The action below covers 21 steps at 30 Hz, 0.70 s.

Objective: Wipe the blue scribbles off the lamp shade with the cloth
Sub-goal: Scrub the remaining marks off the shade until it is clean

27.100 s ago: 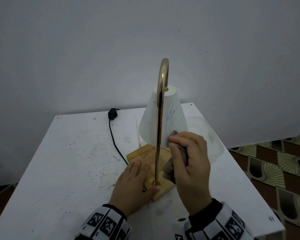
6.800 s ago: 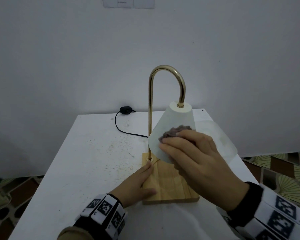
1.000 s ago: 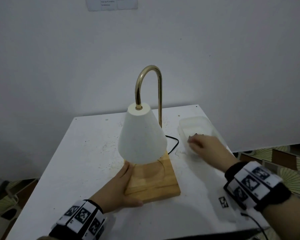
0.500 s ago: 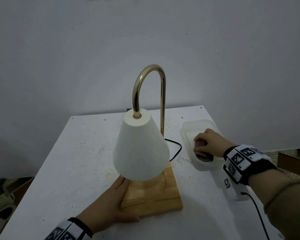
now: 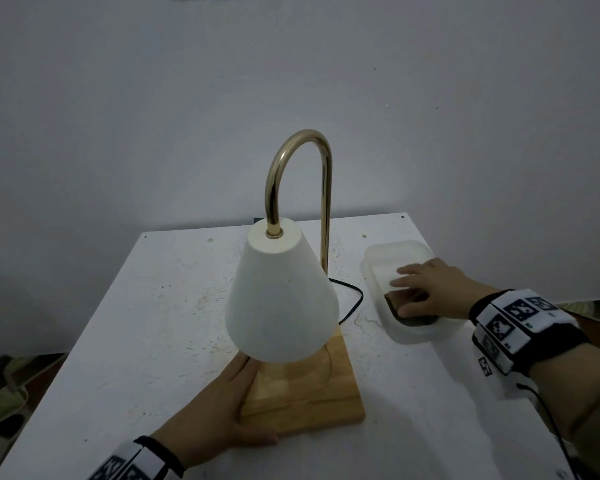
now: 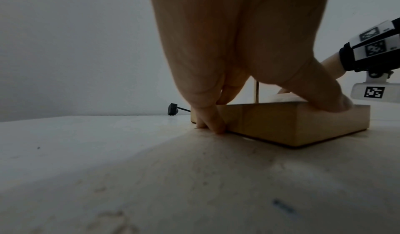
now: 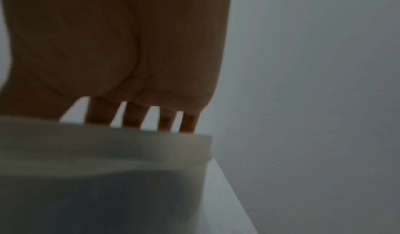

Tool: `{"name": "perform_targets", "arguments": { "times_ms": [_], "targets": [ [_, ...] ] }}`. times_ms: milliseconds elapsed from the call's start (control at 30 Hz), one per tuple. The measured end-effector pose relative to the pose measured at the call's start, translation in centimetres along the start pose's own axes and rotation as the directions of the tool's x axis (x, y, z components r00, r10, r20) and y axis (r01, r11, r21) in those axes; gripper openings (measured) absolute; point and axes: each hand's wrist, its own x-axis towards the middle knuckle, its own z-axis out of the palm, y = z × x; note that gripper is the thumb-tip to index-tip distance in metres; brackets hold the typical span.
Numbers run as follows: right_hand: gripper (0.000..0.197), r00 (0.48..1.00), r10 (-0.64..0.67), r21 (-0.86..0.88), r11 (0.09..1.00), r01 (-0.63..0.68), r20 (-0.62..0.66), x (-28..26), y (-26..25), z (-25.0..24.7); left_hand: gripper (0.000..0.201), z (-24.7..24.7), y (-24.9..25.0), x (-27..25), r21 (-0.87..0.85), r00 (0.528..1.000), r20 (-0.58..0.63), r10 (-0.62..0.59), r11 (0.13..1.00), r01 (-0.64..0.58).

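**Cloth in the tray, lamp steadied**

From the head view, the lamp shade [image 5: 280, 299] hangs white from the brass arch [image 5: 300, 178] over the wooden base [image 5: 312, 393], with no blue marks visible on the side facing the camera. The left hand [image 5: 219, 420] lies at the base's 8 o'clock corner. Only the left wrist view shows its grip: fingers [image 6: 207, 117] straight against the base's side wall, thumb pressed on its top face, so the grip is spread, not clamped. That view also shows the black plug [image 6: 172, 109] lying near the far edge of the surface [image 6: 108, 169].

The cloth [image 5: 411, 315], dark and folded, sits in the near end of the translucent tray [image 5: 395, 252], at 3 o'clock from the lamp. The right hand [image 5: 430, 289] lies flat over it, fingers spread and straight. The right wrist view adds only the tray's wall [image 7: 108, 152] with the fingers dipping behind it; the cloth itself is hidden there.

The tray stands close to the surface's 3 o'clock edge. Bare surface runs wide from 7 to 11 o'clock of the lamp. The cord [image 5: 355, 299] loops between base and tray.
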Motion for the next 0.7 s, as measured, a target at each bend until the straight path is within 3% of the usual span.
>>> {"name": "perform_targets", "arguments": {
  "times_ms": [100, 200, 300, 367, 433, 467, 533, 600, 700],
  "targets": [
    [0.053, 0.984, -0.151, 0.065, 0.987, 0.146, 0.089, 0.8, 0.2, 0.8, 0.114, 0.0, 0.0, -0.1, -0.004, 1.0, -0.005, 0.005, 1.0, -0.005],
    [0.049, 0.978, -0.202, -0.066, 0.977, 0.204, 0.045, 1.4, 0.2, 1.8, 0.115, 0.2, -0.2, 0.0, 0.001, 1.0, -0.017, 0.019, 1.0, -0.019],
    [0.047, 0.981, -0.19, -0.009, 0.982, 0.191, 0.044, 1.5, 0.4, 1.8, 0.119, 0.5, -0.6, 0.2, 0.02, 0.999, -0.041, 0.027, 0.999, -0.026],
    [0.045, 0.992, -0.117, 0.089, 0.989, 0.12, -0.041, 0.7, 0.4, 1.0, 0.121, 0.7, -0.8, 0.2, 0.013, 0.999, -0.044, 0.014, 1.0, -0.014],
    [0.042, 0.969, 0.003, 0.256, 0.965, 0.062, -0.247, -1.0, -0.3, -0.6, 0.123, 0.8, -0.7, 0.1, 0.001, 0.999, -0.047, 0.001, 1.0, -0.001],
    [0.037, 0.928, 0.075, 0.372, 0.925, 0.072, -0.366, -2.2, -0.9, -1.6, 0.123, 0.9, -0.7, 0.1, 0.001, 0.999, -0.051, 0.0, 1.0, 0.0],
    [0.021, 0.809, 0.206, 0.603, 0.768, 0.216, -0.551, -5.1, -2.9, -3.2, 0.12, 1.2, -0.6, 0.2, -0.004, 0.997, -0.077, 0.016, 1.0, -0.016],
    [0.007, 0.706, 0.308, 0.713, 0.583, 0.39, -0.638, -7.9, -6.3, -4.2, 0.109, 1.1, -0.6, 0.5, -0.033, 0.994, -0.111, 0.01, 0.999, -0.013],
    [0.023, 0.67, 0.367, 0.762, 0.377, 0.527, -0.645, -10.9, -12.9, -3.7, 0.101, 1.0, -0.8, 1.4, -0.063, 0.99, -0.144, -0.006, 0.998, -0.003]
  ]
}}
